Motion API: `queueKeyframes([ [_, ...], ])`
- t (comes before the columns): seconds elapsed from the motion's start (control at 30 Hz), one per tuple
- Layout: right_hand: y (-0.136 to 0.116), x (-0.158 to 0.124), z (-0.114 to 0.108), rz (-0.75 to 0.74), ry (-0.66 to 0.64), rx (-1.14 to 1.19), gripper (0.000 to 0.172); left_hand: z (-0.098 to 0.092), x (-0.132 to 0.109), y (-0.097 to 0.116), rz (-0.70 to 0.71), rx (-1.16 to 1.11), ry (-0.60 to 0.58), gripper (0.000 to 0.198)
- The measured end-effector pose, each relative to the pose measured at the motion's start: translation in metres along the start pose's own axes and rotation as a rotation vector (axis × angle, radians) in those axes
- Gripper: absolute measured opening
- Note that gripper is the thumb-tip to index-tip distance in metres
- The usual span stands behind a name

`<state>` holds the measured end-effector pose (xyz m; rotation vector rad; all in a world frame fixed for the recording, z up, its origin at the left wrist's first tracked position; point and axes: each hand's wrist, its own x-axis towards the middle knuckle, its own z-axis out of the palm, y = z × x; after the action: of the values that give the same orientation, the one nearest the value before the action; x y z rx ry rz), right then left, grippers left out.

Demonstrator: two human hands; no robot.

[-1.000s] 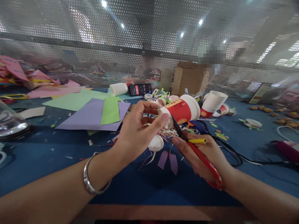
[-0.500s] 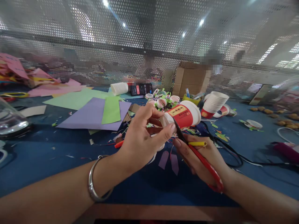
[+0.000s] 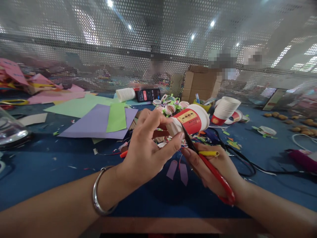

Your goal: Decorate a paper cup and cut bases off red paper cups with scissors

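Note:
Between thumb and fingers, my left hand [image 3: 151, 145] grips a red and white paper cup [image 3: 192, 119] by its base end. The cup lies on its side in the air, its rim facing right. My right hand [image 3: 213, 168] holds red-handled scissors [image 3: 215, 177], whose dark blades meet the cup's wall close to my left fingertips. A yellow tube [image 3: 208, 153] also sticks out from my right hand. Below the cup, two purple paper tags [image 3: 183, 173] hang or lie near a thin red strand; I cannot tell which.
Stacked paper cups [image 3: 226, 110] stand at right, and another cup stack [image 3: 125, 95] lies beside a phone [image 3: 148, 95]. Purple paper [image 3: 91, 124] lies left, near a glass vessel [image 3: 11, 127]. A black cable [image 3: 244, 160] crosses the right side; a cardboard box [image 3: 201, 84] stands behind.
The cup has turned slightly in my left hand, so its yellow label sits differently. The scissor blades remain against it, and the whole view has shifted a little.

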<state>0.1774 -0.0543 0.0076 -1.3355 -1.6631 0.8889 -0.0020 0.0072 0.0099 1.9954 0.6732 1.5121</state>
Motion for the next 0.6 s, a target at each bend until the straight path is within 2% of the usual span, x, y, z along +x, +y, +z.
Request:
queueKeyframes([
  [0.27,-0.0005,-0.0003,-0.0021,0.059,-0.071,0.009,0.046,-0.0032,0.0021,0.0026,0.064,0.195,-0.064,0.021],
  [0.6,-0.0008,-0.0016,0.0014,0.103,-0.031,0.108,0.042,-0.0048,0.0026,0.0016,0.189,0.317,-0.066,0.023],
])
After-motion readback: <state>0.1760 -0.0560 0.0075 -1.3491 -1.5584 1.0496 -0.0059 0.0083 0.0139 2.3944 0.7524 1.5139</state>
